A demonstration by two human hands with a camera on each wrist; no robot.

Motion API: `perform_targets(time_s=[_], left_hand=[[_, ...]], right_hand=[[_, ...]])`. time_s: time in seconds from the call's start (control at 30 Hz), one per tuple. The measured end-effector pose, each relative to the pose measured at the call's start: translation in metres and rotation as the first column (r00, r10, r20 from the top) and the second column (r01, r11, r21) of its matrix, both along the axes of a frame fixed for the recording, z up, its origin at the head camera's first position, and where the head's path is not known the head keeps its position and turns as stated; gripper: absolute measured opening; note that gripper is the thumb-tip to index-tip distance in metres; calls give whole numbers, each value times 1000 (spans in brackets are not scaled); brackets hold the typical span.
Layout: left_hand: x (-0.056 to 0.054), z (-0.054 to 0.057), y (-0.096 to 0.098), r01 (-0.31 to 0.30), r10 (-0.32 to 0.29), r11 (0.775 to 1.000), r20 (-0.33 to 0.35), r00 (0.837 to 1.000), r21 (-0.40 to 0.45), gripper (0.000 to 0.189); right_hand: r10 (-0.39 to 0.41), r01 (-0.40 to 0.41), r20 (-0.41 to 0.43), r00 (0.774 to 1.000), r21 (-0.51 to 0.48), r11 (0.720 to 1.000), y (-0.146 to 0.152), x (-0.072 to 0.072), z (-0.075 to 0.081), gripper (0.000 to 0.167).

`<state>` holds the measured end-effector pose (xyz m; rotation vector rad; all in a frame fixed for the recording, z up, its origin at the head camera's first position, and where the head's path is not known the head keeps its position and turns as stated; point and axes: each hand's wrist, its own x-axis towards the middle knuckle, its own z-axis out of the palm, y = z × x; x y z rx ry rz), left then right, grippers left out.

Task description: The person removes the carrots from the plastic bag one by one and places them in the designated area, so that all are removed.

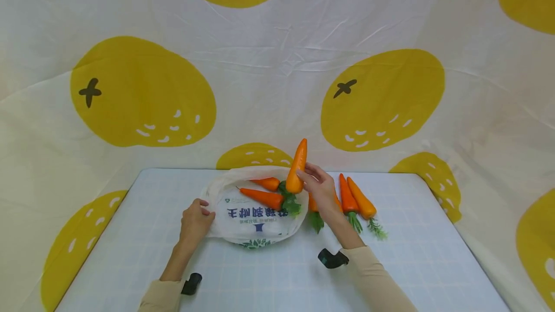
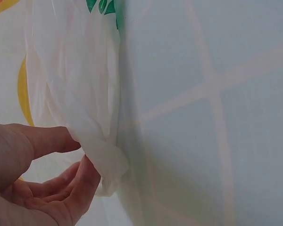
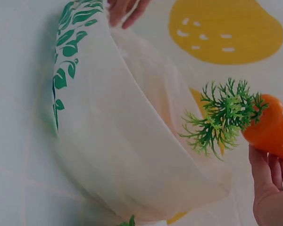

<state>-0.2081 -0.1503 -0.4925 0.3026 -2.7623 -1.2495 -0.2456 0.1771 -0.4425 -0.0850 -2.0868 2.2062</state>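
A white plastic bag [image 1: 223, 232] with green leaf print and dark lettering lies spread with its mouth wide. My left hand [image 1: 195, 220] pinches its left rim between thumb and fingers; the gathered plastic bag [image 2: 94, 136] shows in the left wrist view. Above the bag's right side, my right hand [image 1: 321, 191] grips an orange toy carrot [image 1: 298, 165], tip up. Feathery green leaves [image 3: 224, 117] hang from that carrot in the right wrist view. Inside the bag lie one carrot [image 1: 262, 197] and another carrot [image 1: 270, 183] with leafy tops.
Right of the bag, more carrots lie on the table: a red-orange carrot [image 1: 348, 196], a lighter orange carrot [image 1: 362, 199] and others partly hidden by my right hand. A pale checked cloth [image 1: 269, 278] covers the table. Behind stands a curtain [image 1: 269, 85] with yellow fruit print.
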Motion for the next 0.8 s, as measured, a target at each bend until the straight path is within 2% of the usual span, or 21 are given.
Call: perform_targets(time_s=[0.2,0.33,0.47,0.8], left_hand=[[0,0,-1,-1,1,1000,7,1000,3,30],[0,1,-2,12,-13,1000,14,1000,3,30],[0,1,-3,21,-21,1000,21,1000,-1,30],[0,-1,-3,23,-23,1000,30,999,-2,29]], right_hand=[[-32,33,9,999,-55,998,22,0,3,49],[-56,58,41,998,-45,997,39,-1,4,51],[-70,76,68,995,-79,994,55,-2,4,54],[-86,103,130,988,-131,986,92,6,10,60]])
